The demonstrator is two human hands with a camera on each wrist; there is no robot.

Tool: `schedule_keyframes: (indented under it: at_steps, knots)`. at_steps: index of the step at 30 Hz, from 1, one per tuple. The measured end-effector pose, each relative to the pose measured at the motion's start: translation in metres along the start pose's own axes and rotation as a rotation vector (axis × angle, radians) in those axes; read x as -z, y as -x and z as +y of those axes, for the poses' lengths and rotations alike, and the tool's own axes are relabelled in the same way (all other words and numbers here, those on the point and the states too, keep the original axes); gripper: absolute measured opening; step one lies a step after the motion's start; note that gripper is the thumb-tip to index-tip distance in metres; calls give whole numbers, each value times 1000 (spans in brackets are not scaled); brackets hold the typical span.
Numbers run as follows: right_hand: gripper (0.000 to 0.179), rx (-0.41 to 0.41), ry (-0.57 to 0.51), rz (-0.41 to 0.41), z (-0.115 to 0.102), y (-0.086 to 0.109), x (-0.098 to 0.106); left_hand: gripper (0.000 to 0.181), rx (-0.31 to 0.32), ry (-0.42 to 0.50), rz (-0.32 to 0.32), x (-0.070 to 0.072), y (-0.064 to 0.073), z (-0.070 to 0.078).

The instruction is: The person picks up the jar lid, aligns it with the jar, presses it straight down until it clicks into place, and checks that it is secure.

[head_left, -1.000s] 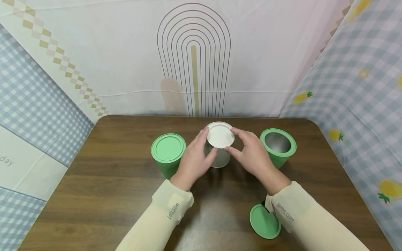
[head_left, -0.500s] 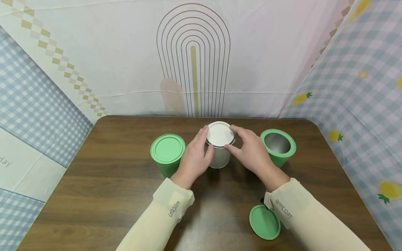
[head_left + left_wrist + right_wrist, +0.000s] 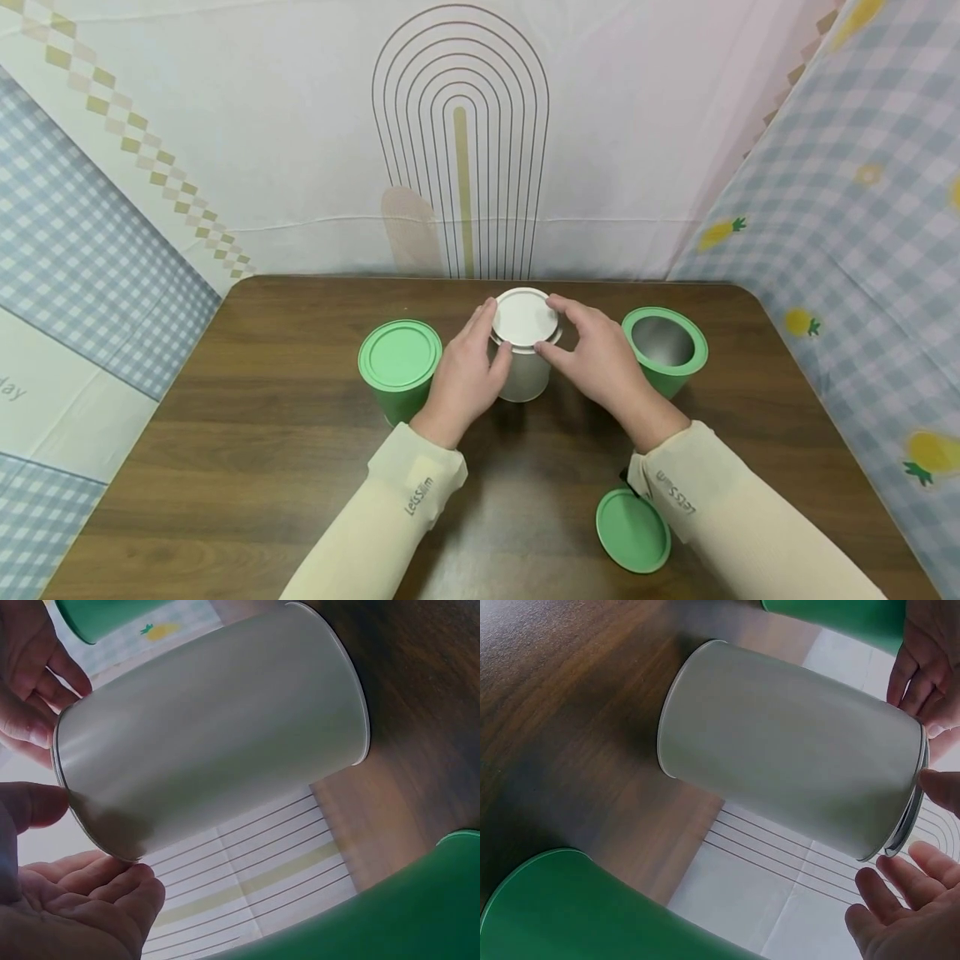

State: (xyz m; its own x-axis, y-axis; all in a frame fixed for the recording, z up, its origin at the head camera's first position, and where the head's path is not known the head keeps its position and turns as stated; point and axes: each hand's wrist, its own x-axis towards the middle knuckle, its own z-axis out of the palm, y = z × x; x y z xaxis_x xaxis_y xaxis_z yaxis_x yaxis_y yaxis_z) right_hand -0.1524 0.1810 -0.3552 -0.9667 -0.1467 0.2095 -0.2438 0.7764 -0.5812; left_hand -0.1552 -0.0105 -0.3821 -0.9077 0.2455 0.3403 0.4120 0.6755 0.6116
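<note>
A white can stands upright on the table with a white lid at its mouth. Both hands pinch the lid's edge, my left hand from the left and my right hand from the right, thumbs at the near side. In the right wrist view the lid sits slightly askew, a dark gap showing between it and the can's rim near my right hand. The left wrist view has the fingers of my left hand at the rim of the can.
On the left stands a green can with its green lid on. An uncovered green can is at the right. Near my right sleeve a loose green lid lies on the wooden table. Patterned cloth hangs behind.
The white lid has shifted slightly up and away, and the can's rim now shows beneath its near edge. Both hands have moved only a little, still at the lid.
</note>
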Motion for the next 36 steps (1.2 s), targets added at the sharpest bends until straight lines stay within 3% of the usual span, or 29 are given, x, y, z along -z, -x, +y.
schedule_keyframes:
  at_steps: [7,36]
  knots:
    - [64,-5,-20,-6,0,-1,-1,58,32,-2,4,1,-1,2]
    - [56,3,-30,-10,3,1,-5,57,52,-10,-15,1,-3,3]
